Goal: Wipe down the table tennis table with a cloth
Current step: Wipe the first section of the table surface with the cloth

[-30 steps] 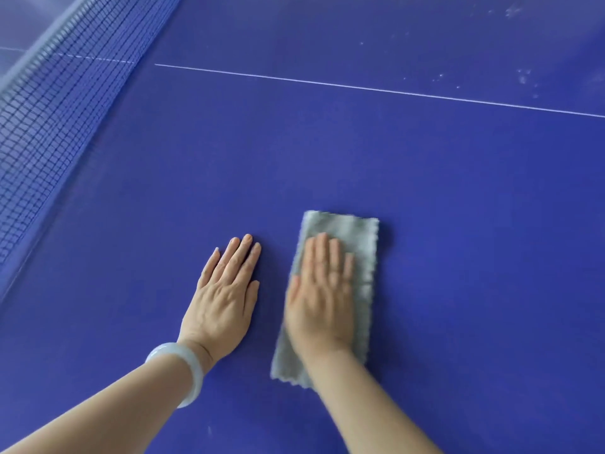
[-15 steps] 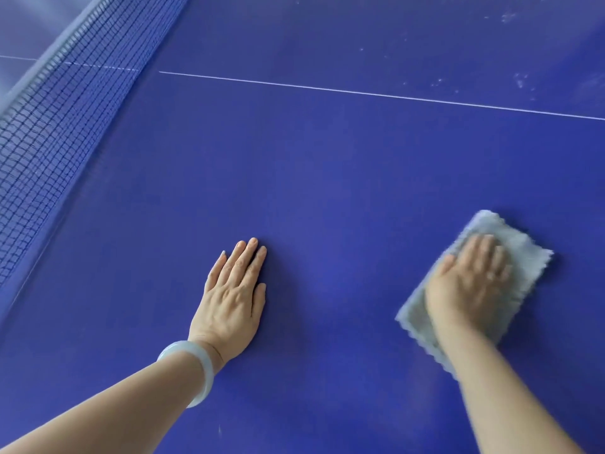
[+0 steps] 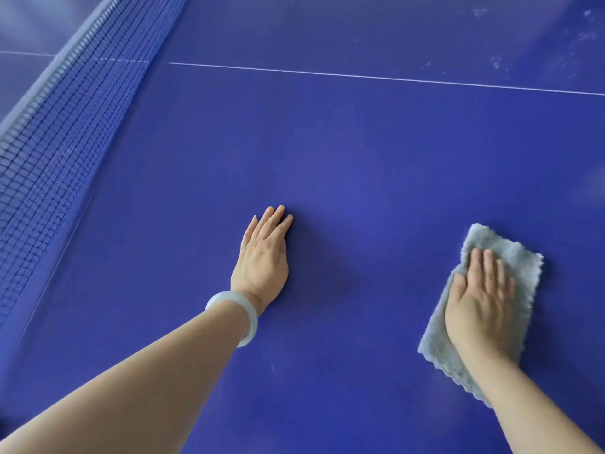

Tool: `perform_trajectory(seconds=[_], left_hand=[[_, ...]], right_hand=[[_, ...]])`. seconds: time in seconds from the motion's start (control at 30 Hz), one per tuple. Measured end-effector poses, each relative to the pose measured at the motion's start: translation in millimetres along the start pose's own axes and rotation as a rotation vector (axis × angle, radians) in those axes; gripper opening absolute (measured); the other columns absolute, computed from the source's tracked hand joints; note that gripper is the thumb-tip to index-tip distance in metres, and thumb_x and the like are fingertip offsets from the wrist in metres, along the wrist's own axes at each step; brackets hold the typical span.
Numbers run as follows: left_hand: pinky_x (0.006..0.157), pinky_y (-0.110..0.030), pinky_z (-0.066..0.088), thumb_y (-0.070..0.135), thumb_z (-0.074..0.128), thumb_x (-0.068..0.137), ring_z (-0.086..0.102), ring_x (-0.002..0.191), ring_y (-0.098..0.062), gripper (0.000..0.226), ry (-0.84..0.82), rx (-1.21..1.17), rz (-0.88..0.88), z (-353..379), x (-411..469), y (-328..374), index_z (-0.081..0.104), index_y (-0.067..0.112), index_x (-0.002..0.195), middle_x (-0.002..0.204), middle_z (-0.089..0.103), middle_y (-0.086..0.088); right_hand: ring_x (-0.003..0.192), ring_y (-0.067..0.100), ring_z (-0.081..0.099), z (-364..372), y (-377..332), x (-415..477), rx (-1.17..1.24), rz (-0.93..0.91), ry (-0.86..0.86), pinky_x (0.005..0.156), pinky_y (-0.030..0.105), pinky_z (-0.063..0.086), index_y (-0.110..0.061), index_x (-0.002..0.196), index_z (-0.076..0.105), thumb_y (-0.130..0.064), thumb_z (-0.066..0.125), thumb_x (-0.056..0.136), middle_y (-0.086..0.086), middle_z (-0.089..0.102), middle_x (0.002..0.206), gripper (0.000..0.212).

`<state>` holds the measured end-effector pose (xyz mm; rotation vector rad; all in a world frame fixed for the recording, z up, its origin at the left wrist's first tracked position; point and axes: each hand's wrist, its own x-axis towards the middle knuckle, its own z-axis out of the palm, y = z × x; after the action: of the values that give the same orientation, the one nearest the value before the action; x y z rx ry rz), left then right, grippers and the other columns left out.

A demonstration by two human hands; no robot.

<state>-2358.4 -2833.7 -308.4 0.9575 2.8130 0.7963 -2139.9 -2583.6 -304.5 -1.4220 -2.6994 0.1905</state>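
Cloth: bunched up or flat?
Flat. The cloth lies as a rectangle on the table, right hand pressing it with straight fingers. Layers: cannot tell.

- The right hand (image 3: 481,303) has slid the cloth (image 3: 501,244) from just beside the left hand (image 3: 262,257) to well right of it.
- The cloth now lies tilted.

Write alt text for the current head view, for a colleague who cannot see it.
The right hand presses a grey cloth flat on the blue table tennis table. The left hand, wearing a pale bangle, rests flat on the bare surface beside it. The net runs along the left; pale smudges show beyond the white line, top right.
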Motion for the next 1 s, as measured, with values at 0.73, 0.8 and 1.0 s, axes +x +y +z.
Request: perform_trajectory(seconds=[0.73, 0.8, 1.0], left_hand=[[0.123, -0.029, -0.005, 0.015, 0.026, 0.105, 0.002, 0.151, -0.012, 0.052, -0.025, 0.207, -0.086, -44, -123, -46, 0.018, 0.015, 0.157, 0.163, 0.008, 0.003], [0.123, -0.027, -0.003, 0.005, 0.027, 0.102, 0.003, 0.151, -0.010, 0.055, -0.040, 0.158, -0.107, -46, -123, -48, 0.020, 0.014, 0.156, 0.164, 0.011, 0.003], [0.122, -0.025, -0.002, -0.009, 0.028, 0.091, 0.005, 0.151, -0.010, 0.068, -0.019, 0.136, -0.086, -47, -126, -49, 0.024, 0.013, 0.155, 0.163, 0.013, 0.003]], right_hand=[[0.149, 0.036, 0.022, 18, -143, -139, 0.087, -0.199, -0.022, 0.121, 0.053, 0.016, 0.002, 0.154, 0.024, -0.024, 0.028, 0.107, 0.022, 0.025, 0.160, 0.054], [0.151, 0.034, 0.018, 26, -186, -195, 0.112, -0.414, -0.055, 0.122, 0.052, 0.018, 0.000, 0.154, 0.022, -0.032, 0.020, 0.103, 0.020, 0.020, 0.161, 0.061], [0.153, 0.022, 0.007, 20, -148, -178, 0.081, -0.692, -0.174, 0.124, 0.043, 0.006, -0.013, 0.157, 0.020, -0.038, 0.011, 0.103, 0.004, 0.013, 0.164, 0.061]])
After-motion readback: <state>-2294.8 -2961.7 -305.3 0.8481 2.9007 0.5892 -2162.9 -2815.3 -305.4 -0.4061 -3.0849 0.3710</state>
